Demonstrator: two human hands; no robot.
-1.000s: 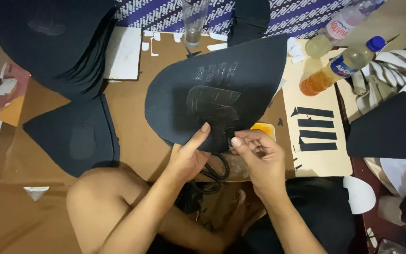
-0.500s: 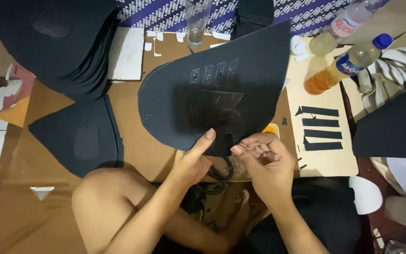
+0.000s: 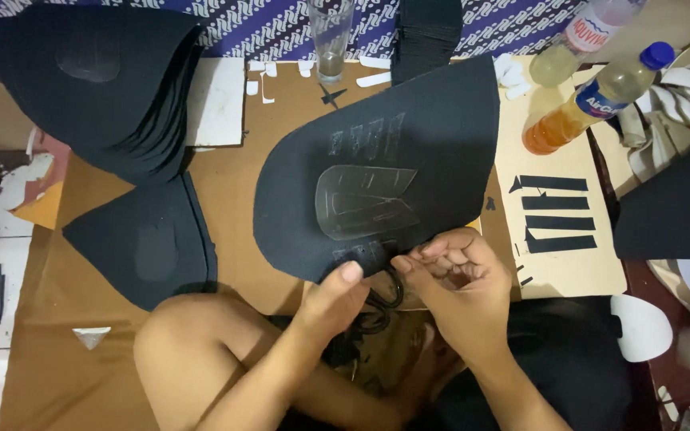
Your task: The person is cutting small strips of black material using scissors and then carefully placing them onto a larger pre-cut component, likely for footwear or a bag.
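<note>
Left hand (image 3: pixel 335 297) pinches the near edge of a black curved fabric panel (image 3: pixel 393 152) lying on the brown worktop (image 3: pixel 233 172); right hand (image 3: pixel 458 275), fingers curled, grips the same edge just beside it. Two clear plastic bottles lie at upper right: one blue-capped with orange liquid (image 3: pixel 596 100), one with a red-and-white label (image 3: pixel 580 36).

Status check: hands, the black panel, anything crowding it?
Left hand and right hand both pinch the black fabric panel's near edge. Panel lies flat on brown paper. Black strips, two bottles alongside, clear.
</note>
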